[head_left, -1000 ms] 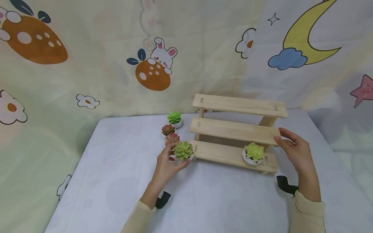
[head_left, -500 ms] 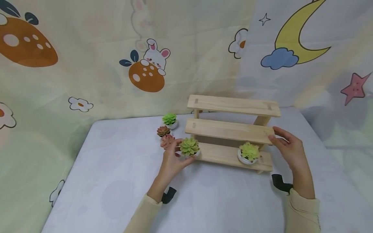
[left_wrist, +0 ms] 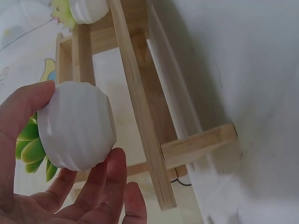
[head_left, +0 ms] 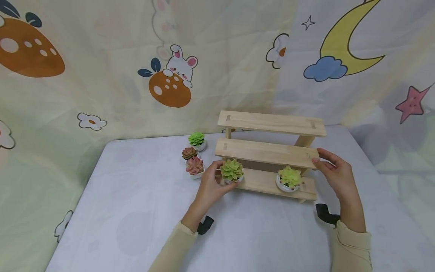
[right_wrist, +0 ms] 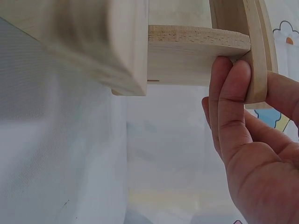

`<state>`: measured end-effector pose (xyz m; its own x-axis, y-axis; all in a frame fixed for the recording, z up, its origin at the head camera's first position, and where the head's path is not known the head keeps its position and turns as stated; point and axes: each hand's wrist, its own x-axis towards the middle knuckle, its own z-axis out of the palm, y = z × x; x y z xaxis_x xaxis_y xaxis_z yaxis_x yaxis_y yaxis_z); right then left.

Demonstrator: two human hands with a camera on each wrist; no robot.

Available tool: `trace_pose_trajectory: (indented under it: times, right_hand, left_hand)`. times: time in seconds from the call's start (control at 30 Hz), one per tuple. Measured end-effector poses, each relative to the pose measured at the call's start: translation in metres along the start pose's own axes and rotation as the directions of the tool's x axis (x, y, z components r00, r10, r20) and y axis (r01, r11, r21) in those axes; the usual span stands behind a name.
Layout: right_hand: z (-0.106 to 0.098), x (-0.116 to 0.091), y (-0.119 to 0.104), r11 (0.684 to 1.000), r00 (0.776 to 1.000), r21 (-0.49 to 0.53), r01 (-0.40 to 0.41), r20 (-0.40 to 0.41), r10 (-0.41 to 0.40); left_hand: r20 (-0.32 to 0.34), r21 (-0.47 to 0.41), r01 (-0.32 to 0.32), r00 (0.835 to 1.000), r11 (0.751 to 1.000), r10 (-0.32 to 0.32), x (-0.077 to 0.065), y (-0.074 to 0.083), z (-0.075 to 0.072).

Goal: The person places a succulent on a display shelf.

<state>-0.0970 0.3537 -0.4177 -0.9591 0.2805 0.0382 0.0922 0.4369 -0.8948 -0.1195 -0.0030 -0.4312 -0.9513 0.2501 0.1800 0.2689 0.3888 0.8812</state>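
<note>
My left hand (head_left: 211,187) grips a small green succulent (head_left: 232,170) by its white pot (left_wrist: 77,126), at the left end of the bottom shelf of a three-tier wooden stand (head_left: 266,151). In the left wrist view a gap shows between the pot and the shelf board (left_wrist: 140,112). My right hand (head_left: 336,175) holds the right end of the middle shelf, with thumb and fingers on either side of the board (right_wrist: 256,60) in the right wrist view. A yellow-green succulent (head_left: 290,177) in a white pot stands toward the right of the bottom shelf.
Left of the stand, on the white-covered table (head_left: 136,211), are a bright green succulent (head_left: 196,139), a brown one (head_left: 189,153) and a pink one (head_left: 195,166). A patterned cloth (head_left: 238,56) hangs right behind the table.
My left hand has carried the green succulent rightward, from beside the pink one to the bottom shelf's left end. My right hand keeps its hold on the middle shelf. The head view has shifted slightly.
</note>
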Motion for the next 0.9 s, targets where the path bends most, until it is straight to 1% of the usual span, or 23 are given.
trace_pose_trajectory:
  times: [0.13,0.27,0.37,0.57,0.8,0.9]
  right_hand:
    - [0.0,-0.001,0.0,1.0,1.0,0.027,0.017,-0.006,-0.016]
    - [0.001,0.0,-0.003,0.999,0.999,0.03,0.032,-0.011,-0.031]
    - [0.002,0.001,-0.004,0.999,1.0,0.02,0.03,-0.009,-0.03]
    - [0.002,0.0,-0.005,1.0,1.0,0.014,0.015,0.0,-0.015]
    - [0.001,-0.003,-0.004,1.0,1.0,0.016,0.027,-0.005,-0.027]
    - [0.0,-0.003,-0.003,1.0,1.0,0.014,0.027,-0.005,-0.027]
  left_hand:
    - [0.027,0.011,-0.013,1.0,1.0,0.013,0.002,0.001,0.004]
    - [0.041,0.024,-0.002,0.999,1.0,0.001,0.003,0.001,0.007]
    - [0.045,0.02,0.009,0.999,1.0,-0.01,0.005,0.0,0.009]
    - [0.052,0.032,0.009,0.999,0.999,-0.011,0.007,-0.002,0.013]
    - [0.079,0.055,0.013,0.997,0.998,-0.017,0.009,0.0,0.017]
    - [0.08,0.058,0.02,0.996,0.998,-0.025,0.01,0.0,0.019]
